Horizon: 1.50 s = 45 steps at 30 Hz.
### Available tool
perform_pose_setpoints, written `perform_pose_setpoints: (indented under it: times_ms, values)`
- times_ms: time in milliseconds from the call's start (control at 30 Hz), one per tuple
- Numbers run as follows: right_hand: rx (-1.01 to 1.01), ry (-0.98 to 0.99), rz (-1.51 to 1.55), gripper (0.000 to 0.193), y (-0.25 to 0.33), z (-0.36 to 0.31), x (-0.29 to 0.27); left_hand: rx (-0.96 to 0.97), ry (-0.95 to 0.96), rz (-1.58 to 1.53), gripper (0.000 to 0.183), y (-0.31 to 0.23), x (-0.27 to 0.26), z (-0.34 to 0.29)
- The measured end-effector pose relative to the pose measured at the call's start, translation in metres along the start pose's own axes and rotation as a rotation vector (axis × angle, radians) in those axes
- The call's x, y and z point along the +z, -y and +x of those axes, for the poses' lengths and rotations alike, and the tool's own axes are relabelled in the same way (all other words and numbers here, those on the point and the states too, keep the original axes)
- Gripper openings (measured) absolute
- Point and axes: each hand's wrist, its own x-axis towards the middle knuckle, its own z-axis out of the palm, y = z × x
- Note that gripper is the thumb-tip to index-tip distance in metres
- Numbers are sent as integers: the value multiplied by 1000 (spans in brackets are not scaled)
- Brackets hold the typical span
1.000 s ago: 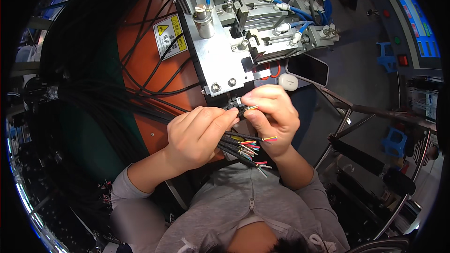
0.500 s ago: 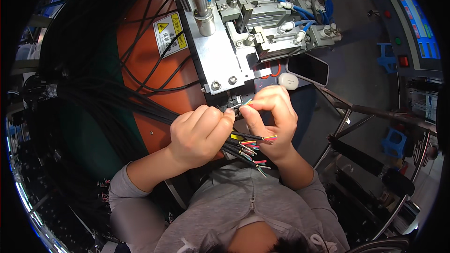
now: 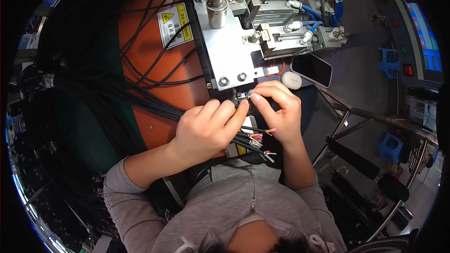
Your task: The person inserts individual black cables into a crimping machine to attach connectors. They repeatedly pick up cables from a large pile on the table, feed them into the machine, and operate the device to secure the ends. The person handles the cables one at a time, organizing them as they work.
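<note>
My left hand point(image 3: 206, 124) is closed over a bundle of black cables point(image 3: 154, 105), its index fingertip close to a small metal fixture point(image 3: 241, 96) under the machine's front plate. What sits inside its curled fingers is mostly hidden. Opposite it, my right hand point(image 3: 281, 112) pinches thin coloured wires between thumb and index finger; a blue wire point(image 3: 249, 92) pokes up at the fixture. Below the two hands, several stripped cable ends point(image 3: 258, 140) fan out in red, yellow, white and green strands.
The metal machine point(image 3: 234, 51) with blue air hoses stands just beyond my hands. A white rounded case point(image 3: 291, 80) and a dark-screened phone point(image 3: 311, 70) lie to the right. An orange panel point(image 3: 154, 126) carries a warning label point(image 3: 176, 26). A screen point(image 3: 424, 42) is at far right.
Both hands have shifted slightly toward the fixture, and the wires between the fingertips now reach it. The whole view has moved a little, and the loose cable ends sit slightly higher.
</note>
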Motion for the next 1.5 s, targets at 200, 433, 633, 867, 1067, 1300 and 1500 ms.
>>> perform_pose_setpoints:
  times_ms: [200, 433, 633, 867, 1067, 1300, 1500]
  values:
    - [-124, -26, -238, 6, 4, 1, 9, -137, 58, 41, 33, -10, -2, 3]
    - [-123, -135, -151, 6, -4, 0, 17, -122, 44, 38, 30, -9, -2, 3]
    - [526, -20, 647, 7, -20, -7, 21, -71, -67, -19, 23, 2, 5, 3]
    - [297, -80, 245, 9, -10, -6, 24, -106, -20, 11, 21, 2, -1, 5]
    - [42, -48, 395, 14, -19, -7, 5, -205, 152, 147, 16, -10, -16, 3]
    - [-219, 116, 624, 20, -10, -11, -16, -77, -134, -161, 30, 3, -9, 4]
    - [-222, 113, 552, 15, 2, -3, -7, 34, -188, -224, 34, 5, -10, 7]
